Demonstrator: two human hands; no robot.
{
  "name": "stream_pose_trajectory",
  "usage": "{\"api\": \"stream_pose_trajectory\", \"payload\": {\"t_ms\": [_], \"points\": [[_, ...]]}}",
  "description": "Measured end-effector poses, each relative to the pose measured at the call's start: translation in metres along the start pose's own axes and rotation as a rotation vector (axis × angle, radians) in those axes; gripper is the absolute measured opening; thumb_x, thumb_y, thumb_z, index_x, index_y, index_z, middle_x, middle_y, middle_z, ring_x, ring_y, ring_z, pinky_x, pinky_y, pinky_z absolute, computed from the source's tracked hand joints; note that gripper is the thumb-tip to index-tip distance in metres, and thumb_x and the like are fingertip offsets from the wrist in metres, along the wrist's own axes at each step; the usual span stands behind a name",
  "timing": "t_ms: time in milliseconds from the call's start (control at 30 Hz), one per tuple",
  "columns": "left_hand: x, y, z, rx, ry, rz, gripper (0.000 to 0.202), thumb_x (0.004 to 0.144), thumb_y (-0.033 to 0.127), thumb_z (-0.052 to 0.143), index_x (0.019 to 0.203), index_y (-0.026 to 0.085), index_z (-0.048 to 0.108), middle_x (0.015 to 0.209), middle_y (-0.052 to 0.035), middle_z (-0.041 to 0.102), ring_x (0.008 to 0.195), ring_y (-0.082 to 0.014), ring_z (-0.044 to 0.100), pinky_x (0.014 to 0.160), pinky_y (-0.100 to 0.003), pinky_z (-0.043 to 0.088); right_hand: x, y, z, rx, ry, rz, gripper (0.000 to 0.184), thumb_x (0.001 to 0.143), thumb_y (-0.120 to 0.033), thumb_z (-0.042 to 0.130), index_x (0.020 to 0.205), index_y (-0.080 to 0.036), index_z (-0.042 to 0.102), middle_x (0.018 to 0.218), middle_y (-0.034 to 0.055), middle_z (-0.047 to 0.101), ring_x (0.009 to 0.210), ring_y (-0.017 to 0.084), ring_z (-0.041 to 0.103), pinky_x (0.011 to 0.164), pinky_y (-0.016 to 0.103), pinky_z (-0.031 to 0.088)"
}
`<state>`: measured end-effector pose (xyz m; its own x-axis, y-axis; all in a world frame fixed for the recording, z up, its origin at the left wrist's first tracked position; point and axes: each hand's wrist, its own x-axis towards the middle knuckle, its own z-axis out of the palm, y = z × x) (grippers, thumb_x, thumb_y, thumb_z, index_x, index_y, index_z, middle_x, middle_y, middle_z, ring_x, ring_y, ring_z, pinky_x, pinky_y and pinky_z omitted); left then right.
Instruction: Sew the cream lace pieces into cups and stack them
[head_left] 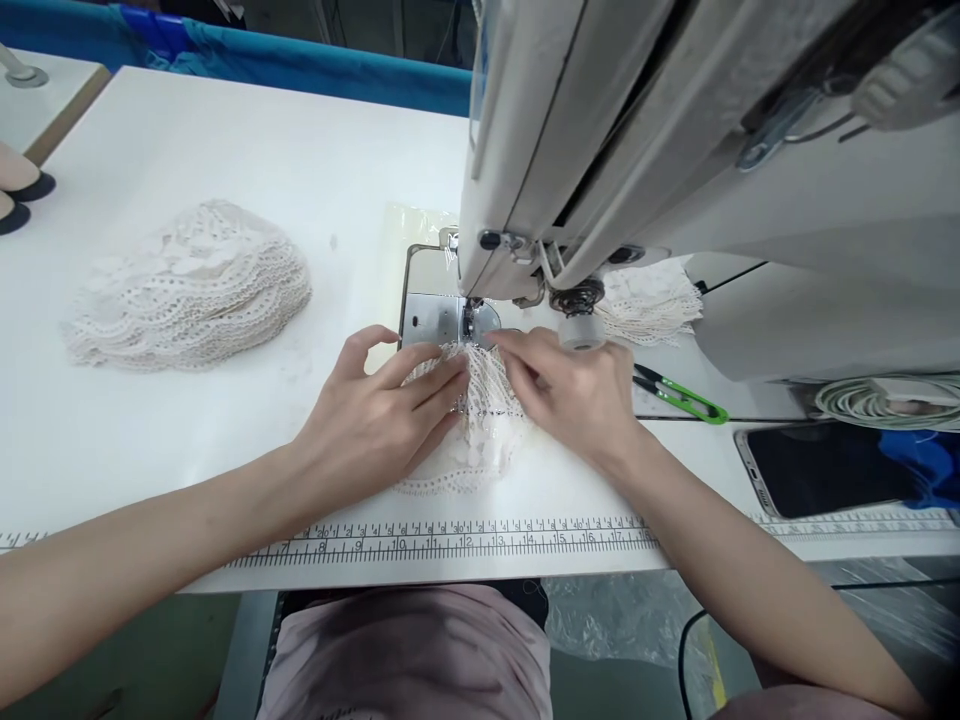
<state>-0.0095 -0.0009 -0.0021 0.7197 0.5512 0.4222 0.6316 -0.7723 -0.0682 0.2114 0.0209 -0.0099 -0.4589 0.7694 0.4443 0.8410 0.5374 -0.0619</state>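
Note:
A piece of white lace [484,440] lies gathered in front of the presser foot [469,318] of a sewing machine [555,130]. My left hand [382,410] rests on the lace's left side, fingers stretched out and pressing it down against the table. On the right side, the thumb and index finger of my right hand [574,390] pinch the lace's edge close to the needle plate [435,315]. The far edge of the lace reaches the presser foot; whether it is under the foot is hard to see. Its scalloped near edge lies loose on the tabletop.
A stack of white lace pieces [202,285] sits at the left. More lace [652,300] lies behind the machine head at right. Green thread snips [682,393], a phone [817,470] and a coil of pale cord [885,400] are at right. A ruler tape [450,540] runs along the front edge.

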Motion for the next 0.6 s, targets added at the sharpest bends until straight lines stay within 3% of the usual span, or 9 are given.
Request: {"api": "stream_pose_trajectory", "payload": {"t_ms": [133, 367, 600], "points": [[0.0035, -0.0056, 0.0037, 0.032, 0.008, 0.008, 0.024, 0.099, 0.022, 0.050, 0.120, 0.020, 0.061, 0.120, -0.0036, 0.071, 0.112, -0.0236, 0.065, 0.098, -0.047, 0.035, -0.0048, -0.0069, -0.0033, -0.064, -0.033, -0.165, 0.032, 0.090, -0.013, 0.048, 0.110, -0.019, 0.072, 0.072, 0.0004, 0.067, 0.066, 0.011, 0.054, 0.053, 0.027, 0.026], [0.0043, -0.0061, 0.0053, 0.018, -0.006, -0.036, 0.028, 0.099, 0.029, 0.053, 0.121, 0.017, 0.063, 0.122, -0.0091, 0.069, 0.117, -0.0276, 0.062, 0.098, -0.049, 0.037, -0.0040, -0.0076, -0.0004, -0.157, -0.041, -0.164, 0.032, 0.091, -0.015, 0.048, 0.113, -0.017, 0.071, 0.076, 0.0019, 0.067, 0.072, 0.014, 0.055, 0.051, 0.031, 0.024], [0.0065, -0.0067, 0.0090, 0.036, 0.007, -0.064, 0.029, 0.099, 0.033, 0.050, 0.122, 0.019, 0.063, 0.119, -0.0082, 0.071, 0.115, -0.0258, 0.063, 0.100, -0.048, 0.036, -0.0018, -0.0061, 0.0022, -0.177, -0.063, -0.140, 0.033, 0.091, -0.014, 0.047, 0.116, -0.018, 0.069, 0.082, 0.0032, 0.068, 0.075, 0.014, 0.057, 0.051, 0.031, 0.023]]}}
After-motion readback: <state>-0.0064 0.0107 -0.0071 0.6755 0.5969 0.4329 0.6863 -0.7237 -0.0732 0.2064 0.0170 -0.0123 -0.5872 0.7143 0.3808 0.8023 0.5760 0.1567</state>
